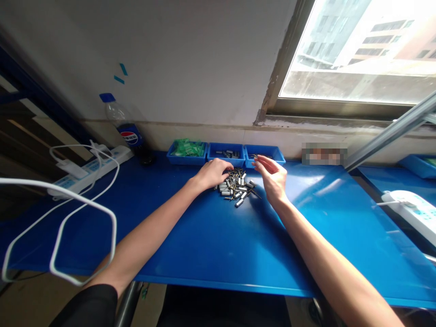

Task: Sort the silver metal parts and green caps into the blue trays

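Observation:
A loose heap of small silver metal cylinders (242, 189) and thin dark screw-like pins (235, 180) lies on the blue tabletop (218, 245). My left hand (211, 174) rests at the heap's left edge, its fingers curled over the pieces with a gap between thumb and forefinger. Just in front of the right blue bin (279, 159), my right hand (272, 175) is raised with thumb and fingertips pinched together. Whatever is in that pinch is too small to make out. Some dark thin pieces show inside the bin behind the fingertips.
A middle blue bin (211, 156) holds silver cylinders; the left bin (186, 160) holds green packets. At the left stand a cola bottle (131, 136) and a power strip (73, 175) with looping white cables (114, 227). Another power strip (413, 211) lies right, past a metal post (384, 131).

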`<act>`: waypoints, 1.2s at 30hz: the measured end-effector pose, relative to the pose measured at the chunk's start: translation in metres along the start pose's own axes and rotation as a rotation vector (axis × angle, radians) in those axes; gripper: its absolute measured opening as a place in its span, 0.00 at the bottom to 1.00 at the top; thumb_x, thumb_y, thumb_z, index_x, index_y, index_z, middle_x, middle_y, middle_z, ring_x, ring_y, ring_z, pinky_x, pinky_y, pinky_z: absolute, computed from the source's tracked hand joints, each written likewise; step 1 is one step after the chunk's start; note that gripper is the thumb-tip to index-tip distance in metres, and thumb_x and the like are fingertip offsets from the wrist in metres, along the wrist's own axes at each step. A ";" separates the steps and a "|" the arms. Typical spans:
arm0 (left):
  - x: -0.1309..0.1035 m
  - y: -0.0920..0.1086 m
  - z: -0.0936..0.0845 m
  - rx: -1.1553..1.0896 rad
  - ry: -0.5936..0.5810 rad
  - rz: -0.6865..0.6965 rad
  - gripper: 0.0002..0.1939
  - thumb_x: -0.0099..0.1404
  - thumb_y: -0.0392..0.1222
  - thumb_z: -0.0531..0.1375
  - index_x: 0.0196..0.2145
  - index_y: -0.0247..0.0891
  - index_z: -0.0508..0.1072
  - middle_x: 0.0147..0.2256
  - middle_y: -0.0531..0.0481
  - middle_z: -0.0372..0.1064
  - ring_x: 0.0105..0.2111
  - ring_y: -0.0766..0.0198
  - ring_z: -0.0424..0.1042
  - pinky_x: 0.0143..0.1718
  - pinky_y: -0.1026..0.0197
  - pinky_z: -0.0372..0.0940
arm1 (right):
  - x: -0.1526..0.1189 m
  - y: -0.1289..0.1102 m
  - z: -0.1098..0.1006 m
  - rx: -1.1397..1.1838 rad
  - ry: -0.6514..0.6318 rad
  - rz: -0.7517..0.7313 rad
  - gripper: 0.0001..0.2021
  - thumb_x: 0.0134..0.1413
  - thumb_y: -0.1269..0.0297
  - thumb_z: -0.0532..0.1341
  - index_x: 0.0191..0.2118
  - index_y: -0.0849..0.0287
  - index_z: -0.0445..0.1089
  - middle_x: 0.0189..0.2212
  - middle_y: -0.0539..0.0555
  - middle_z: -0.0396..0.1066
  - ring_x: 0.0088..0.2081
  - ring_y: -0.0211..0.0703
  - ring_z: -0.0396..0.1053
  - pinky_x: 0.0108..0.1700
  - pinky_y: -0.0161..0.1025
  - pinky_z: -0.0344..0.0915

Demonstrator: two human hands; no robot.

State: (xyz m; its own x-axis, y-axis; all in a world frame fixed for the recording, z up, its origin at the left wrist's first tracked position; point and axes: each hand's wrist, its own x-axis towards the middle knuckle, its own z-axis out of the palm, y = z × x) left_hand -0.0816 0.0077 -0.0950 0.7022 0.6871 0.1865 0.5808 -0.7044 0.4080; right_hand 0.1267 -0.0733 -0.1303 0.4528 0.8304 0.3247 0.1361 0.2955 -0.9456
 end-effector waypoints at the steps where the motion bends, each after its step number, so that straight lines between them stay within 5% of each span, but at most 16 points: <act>1: 0.000 -0.001 0.002 0.011 -0.019 -0.003 0.16 0.63 0.33 0.64 0.48 0.41 0.82 0.48 0.46 0.81 0.49 0.53 0.80 0.52 0.58 0.72 | 0.001 0.001 -0.001 -0.004 0.015 -0.016 0.23 0.56 0.49 0.69 0.52 0.56 0.77 0.52 0.62 0.79 0.53 0.57 0.78 0.59 0.56 0.73; 18: 0.001 -0.008 0.004 -0.018 -0.008 0.061 0.10 0.63 0.29 0.62 0.39 0.37 0.82 0.39 0.45 0.80 0.37 0.59 0.78 0.40 0.62 0.70 | -0.001 -0.003 0.001 0.032 -0.027 0.090 0.18 0.54 0.52 0.67 0.48 0.55 0.77 0.49 0.61 0.80 0.42 0.56 0.81 0.47 0.54 0.77; 30: 0.004 0.006 -0.004 -0.497 0.239 0.175 0.10 0.62 0.32 0.66 0.43 0.34 0.80 0.40 0.45 0.81 0.36 0.61 0.82 0.43 0.61 0.77 | -0.004 -0.004 0.003 -0.013 -0.164 0.125 0.17 0.54 0.52 0.68 0.46 0.56 0.78 0.36 0.55 0.81 0.36 0.48 0.78 0.42 0.46 0.73; 36: 0.003 0.012 -0.004 -0.581 0.251 0.156 0.13 0.61 0.36 0.69 0.44 0.34 0.80 0.39 0.44 0.81 0.38 0.58 0.82 0.42 0.60 0.78 | -0.007 -0.007 0.005 -0.004 -0.312 0.134 0.17 0.54 0.50 0.70 0.43 0.56 0.80 0.34 0.55 0.81 0.35 0.48 0.77 0.41 0.44 0.73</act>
State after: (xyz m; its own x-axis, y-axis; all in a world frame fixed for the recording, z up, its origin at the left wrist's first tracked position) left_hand -0.0739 0.0023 -0.0864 0.6018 0.6547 0.4575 0.1130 -0.6368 0.7627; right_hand 0.1180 -0.0789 -0.1257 0.1752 0.9665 0.1876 0.0971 0.1726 -0.9802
